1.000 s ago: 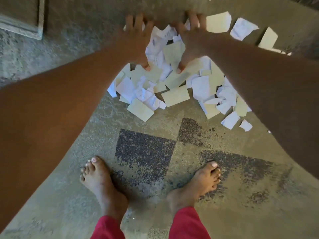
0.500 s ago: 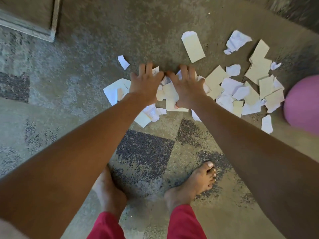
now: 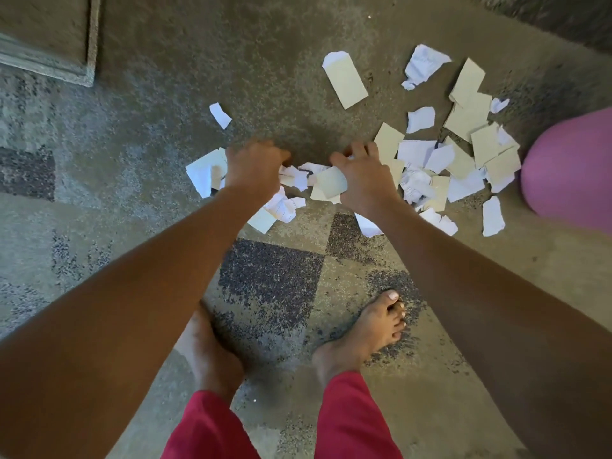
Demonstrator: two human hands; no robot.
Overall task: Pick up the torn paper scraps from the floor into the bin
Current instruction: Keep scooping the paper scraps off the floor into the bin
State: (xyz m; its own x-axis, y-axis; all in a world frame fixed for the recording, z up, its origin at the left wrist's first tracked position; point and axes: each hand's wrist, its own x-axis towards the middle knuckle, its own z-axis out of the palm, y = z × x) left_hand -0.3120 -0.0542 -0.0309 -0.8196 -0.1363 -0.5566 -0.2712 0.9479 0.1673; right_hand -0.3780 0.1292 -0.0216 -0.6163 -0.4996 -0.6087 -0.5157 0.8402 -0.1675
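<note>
**Both hands down in the paper pile**

Left hand [image 3: 256,168] and right hand [image 3: 362,180] are side by side on the floor [image 3: 271,77], fingers curled, each clutching at crumpled paper scraps [image 3: 299,178] bunched between them. More scraps [image 3: 463,160] lie scattered to the right, flat and overlapping, with one long piece [image 3: 345,80] alone on the far side and a small one [image 3: 220,115] far left. The pink bin [image 3: 573,170] sits at the right edge, just beside the scatter. Bare feet [image 3: 364,329] stand near, red trouser legs [image 3: 351,422] below.
</note>
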